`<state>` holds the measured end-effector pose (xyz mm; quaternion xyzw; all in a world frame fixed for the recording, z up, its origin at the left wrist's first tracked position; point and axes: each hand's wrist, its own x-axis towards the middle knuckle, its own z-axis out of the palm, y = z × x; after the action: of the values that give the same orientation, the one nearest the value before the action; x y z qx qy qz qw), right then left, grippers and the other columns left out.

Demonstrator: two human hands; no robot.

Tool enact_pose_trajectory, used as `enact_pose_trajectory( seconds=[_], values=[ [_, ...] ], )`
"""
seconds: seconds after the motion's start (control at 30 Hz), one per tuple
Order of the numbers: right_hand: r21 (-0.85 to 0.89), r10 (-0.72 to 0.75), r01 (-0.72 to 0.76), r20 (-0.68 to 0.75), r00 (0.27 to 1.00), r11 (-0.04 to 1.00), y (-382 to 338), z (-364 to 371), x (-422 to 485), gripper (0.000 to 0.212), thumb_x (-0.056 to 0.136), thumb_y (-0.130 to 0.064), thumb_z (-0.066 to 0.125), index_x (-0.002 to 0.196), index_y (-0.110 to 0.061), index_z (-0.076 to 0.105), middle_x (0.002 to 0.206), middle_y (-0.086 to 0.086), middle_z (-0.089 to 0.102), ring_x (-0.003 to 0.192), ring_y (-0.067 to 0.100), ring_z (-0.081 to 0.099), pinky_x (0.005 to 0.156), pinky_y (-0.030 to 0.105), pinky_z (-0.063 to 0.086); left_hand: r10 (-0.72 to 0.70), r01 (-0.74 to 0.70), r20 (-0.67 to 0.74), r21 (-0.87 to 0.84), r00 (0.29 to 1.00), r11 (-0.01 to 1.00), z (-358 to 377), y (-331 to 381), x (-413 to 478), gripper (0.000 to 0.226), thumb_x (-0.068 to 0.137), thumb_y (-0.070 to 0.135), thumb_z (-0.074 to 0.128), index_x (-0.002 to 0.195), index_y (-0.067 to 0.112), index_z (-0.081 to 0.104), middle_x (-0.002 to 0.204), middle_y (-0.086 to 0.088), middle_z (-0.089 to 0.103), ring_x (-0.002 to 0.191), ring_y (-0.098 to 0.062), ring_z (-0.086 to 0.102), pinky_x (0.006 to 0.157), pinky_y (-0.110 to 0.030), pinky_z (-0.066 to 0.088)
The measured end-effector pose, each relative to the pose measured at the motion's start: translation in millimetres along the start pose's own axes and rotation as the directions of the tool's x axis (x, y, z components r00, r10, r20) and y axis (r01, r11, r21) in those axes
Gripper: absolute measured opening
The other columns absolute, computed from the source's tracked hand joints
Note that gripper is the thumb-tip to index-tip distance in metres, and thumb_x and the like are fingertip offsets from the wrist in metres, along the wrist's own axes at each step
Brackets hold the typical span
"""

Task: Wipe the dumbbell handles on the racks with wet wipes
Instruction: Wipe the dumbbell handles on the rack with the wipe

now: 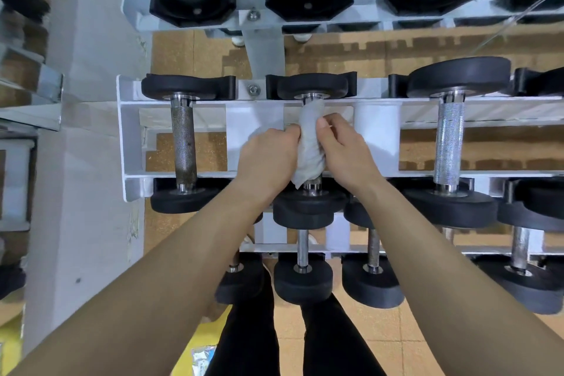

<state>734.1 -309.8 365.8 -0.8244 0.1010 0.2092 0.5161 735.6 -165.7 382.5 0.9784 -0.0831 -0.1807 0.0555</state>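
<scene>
A crumpled grey wet wipe (309, 143) is wrapped around the handle of the black round-headed middle dumbbell (309, 201), which lies across the white metal rack (131, 137). The left hand (268, 156) and right hand (345, 149) press on the wipe from either side, forearms stretched forward, fingers curled closed on it, though the left fingertips are probably hidden behind the cloth. Left of that dumbbell lies a dumbbell with a dark knurled handle (183, 143); right of it, one with a bright knurled steel handle (448, 143).

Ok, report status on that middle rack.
Left hand and right hand gripping grey wet wipe around middle dumbbell's handle. Dark left handle, shiny right handle bare. Nothing obstructing.
</scene>
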Motion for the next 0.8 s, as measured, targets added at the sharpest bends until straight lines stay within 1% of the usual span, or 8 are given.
enact_pose_trajectory(
  seconds=[0.07, 0.17, 0.23, 0.33, 0.47, 0.57, 0.67, 0.8],
  values=[
    [0.031, -0.002, 0.002, 0.013, 1.000, 1.000, 4, 1, -4, 0.025, 0.109, -0.039, 0.039, 0.104, -0.023, 0.057, 0.091, -0.014, 0.061, 0.079, -0.009, 0.056, 0.063, 0.009, 0.038, 0.003, -0.012, 0.053, 0.164, 0.999, 0.986, -4, 2, 5, 0.023, 0.096, 0.006, 0.050, 0.118, 0.012, 0.055, 0.097, -0.009, 0.065, 0.089, -0.034, 0.065, 0.062, -0.035, 0.035],
    [0.070, 0.015, -0.013, -0.023, 1.000, 0.997, 7, 3, -9, 0.026, 0.108, -0.032, 0.039, 0.115, -0.022, 0.062, 0.098, -0.017, 0.063, 0.090, -0.002, 0.058, 0.075, 0.018, 0.043, 0.014, -0.018, 0.014, 0.290, 1.000, 0.957, -12, 4, 7, 0.025, 0.078, 0.003, 0.070, 0.100, 0.011, 0.063, 0.073, -0.003, 0.061, 0.067, -0.027, 0.063, 0.046, -0.024, 0.019],
    [0.081, 0.019, -0.013, -0.065, 0.998, 0.997, 8, 4, -13, 0.026, 0.107, -0.024, 0.040, 0.118, -0.021, 0.063, 0.100, -0.020, 0.062, 0.094, -0.004, 0.058, 0.080, 0.018, 0.046, 0.027, -0.045, 0.059, 0.326, 0.998, 0.944, -6, 5, 8, 0.024, 0.085, -0.001, 0.059, 0.107, 0.010, 0.059, 0.077, -0.002, 0.057, 0.073, -0.028, 0.061, 0.046, -0.026, 0.014],
    [0.082, 0.030, -0.022, -0.094, 0.995, 0.996, 8, 7, -21, 0.026, 0.105, -0.017, 0.041, 0.118, -0.022, 0.063, 0.102, -0.020, 0.063, 0.094, -0.009, 0.057, 0.078, 0.008, 0.042, 0.013, -0.038, 0.078, 0.330, 0.997, 0.943, -6, 7, 11, 0.027, 0.090, -0.003, 0.050, 0.114, 0.007, 0.054, 0.095, -0.007, 0.066, 0.092, -0.033, 0.065, 0.050, -0.029, 0.025],
    [0.058, 0.073, -0.065, -0.157, 0.985, 0.996, 9, 18, -31, 0.033, 0.103, -0.020, 0.040, 0.131, -0.017, 0.058, 0.119, -0.002, 0.067, 0.108, 0.016, 0.060, 0.094, 0.036, 0.048, -0.031, -0.007, 0.101, 0.349, 0.994, 0.937, -4, 6, 7, 0.032, 0.089, -0.006, 0.050, 0.118, 0.005, 0.053, 0.102, -0.010, 0.066, 0.096, -0.035, 0.064, 0.061, -0.034, 0.037],
    [0.029, 0.064, -0.059, -0.226, 0.972, 0.998, 7, 34, -39, 0.038, 0.105, -0.028, 0.038, 0.137, -0.013, 0.053, 0.127, 0.002, 0.063, 0.118, 0.021, 0.056, 0.101, 0.042, 0.045, -0.036, -0.002, 0.099, 0.356, 0.994, 0.934, -6, 4, 0, 0.029, 0.089, -0.005, 0.051, 0.115, 0.005, 0.053, 0.101, -0.011, 0.066, 0.093, -0.034, 0.065, 0.060, -0.034, 0.037],
    [-0.060, 0.015, -0.038, -0.348, 0.937, 0.997, 3, 44, -41, 0.039, 0.106, -0.038, 0.033, 0.128, -0.016, 0.055, 0.120, 0.000, 0.062, 0.111, 0.021, 0.056, 0.096, 0.044, 0.047, -0.038, 0.014, 0.068, 0.332, 0.997, 0.943, -5, 0, -6, 0.024, 0.091, -0.004, 0.051, 0.112, 0.007, 0.053, 0.097, -0.009, 0.063, 0.087, -0.032, 0.064, 0.056, -0.034, 0.037],
    [-0.084, -0.027, -0.019, -0.516, 0.856, 0.996, 2, 46, -50, 0.030, 0.107, -0.028, 0.032, 0.113, -0.016, 0.059, 0.105, -0.005, 0.061, 0.098, 0.019, 0.057, 0.080, 0.036, 0.044, -0.122, 0.118, 0.018, 0.167, 0.992, 0.979, -4, -4, -14, 0.026, 0.087, -0.008, 0.052, 0.108, 0.007, 0.051, 0.087, -0.007, 0.055, 0.071, -0.025, 0.044, 0.057, -0.035, 0.034]
  ],
)
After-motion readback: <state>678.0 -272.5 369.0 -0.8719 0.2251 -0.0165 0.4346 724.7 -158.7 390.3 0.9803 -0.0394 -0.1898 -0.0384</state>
